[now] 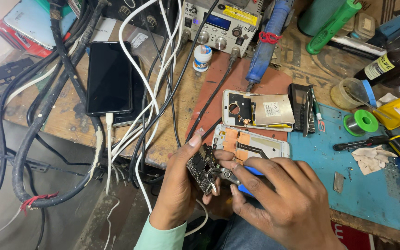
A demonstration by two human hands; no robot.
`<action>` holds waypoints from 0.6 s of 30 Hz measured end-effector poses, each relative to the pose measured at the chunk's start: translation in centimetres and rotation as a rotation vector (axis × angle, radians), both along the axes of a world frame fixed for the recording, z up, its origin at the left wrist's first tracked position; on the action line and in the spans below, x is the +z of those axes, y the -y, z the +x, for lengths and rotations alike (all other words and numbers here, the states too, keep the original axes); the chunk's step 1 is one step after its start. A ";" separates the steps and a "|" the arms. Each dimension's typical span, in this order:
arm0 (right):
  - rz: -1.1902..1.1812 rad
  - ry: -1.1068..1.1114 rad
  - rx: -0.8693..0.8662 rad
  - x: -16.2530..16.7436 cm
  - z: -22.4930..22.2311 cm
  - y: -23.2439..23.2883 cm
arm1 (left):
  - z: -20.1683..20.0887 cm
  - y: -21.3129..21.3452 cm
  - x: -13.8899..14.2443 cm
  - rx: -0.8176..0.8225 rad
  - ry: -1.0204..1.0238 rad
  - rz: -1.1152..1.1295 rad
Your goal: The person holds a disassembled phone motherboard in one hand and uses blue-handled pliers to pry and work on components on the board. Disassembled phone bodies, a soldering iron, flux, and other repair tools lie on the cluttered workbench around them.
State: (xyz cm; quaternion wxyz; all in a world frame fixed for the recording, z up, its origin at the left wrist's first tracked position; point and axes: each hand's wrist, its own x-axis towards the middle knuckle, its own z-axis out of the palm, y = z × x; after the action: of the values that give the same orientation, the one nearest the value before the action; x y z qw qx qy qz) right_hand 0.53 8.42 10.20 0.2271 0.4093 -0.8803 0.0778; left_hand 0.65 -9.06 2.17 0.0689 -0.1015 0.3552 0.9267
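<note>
Carefully, left hand (pixel 177 185) gripped circuit board (pixel 202 167) by its edges; right hand (pixel 274 194) held small pliers (pixel 228 175) at it; light, steady pressure advisable.

Black phone (pixel 109 78) charging, green solder spool (pixel 361 122), blue mat (pixel 371 185), perhaps a bench power supply (pixel 218 25)

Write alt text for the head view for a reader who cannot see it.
The left hand holds a small phone circuit board while the right hand works at it with a blue-handled metal tool. Behind them, on a cluttered wooden workbench, lie an opened phone frame, a black phone and tangled cables.
</note>
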 end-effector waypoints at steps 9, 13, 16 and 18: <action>0.031 -0.001 0.012 -0.1 0.1 -0.2 | 0.0 -0.1 -0.2 -0.024 0.070 -0.041; 0.065 -0.020 0.021 0.0 0.0 -0.2 | 0.0 -0.3 -0.3 -0.015 0.090 -0.064; 0.096 -0.048 0.032 0.0 -0.1 -0.3 | 0.0 -0.6 -0.3 0.003 0.104 -0.063; 0.118 -0.081 0.046 0.0 -0.2 -0.4 | -0.1 -0.7 -0.4 0.019 0.104 -0.080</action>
State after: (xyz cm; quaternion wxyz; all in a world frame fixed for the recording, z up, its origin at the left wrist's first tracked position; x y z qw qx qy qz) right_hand 0.38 8.78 10.21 0.2363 0.4450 -0.8637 0.0144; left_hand 0.59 -8.32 1.78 0.0742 -0.1554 0.3868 0.9059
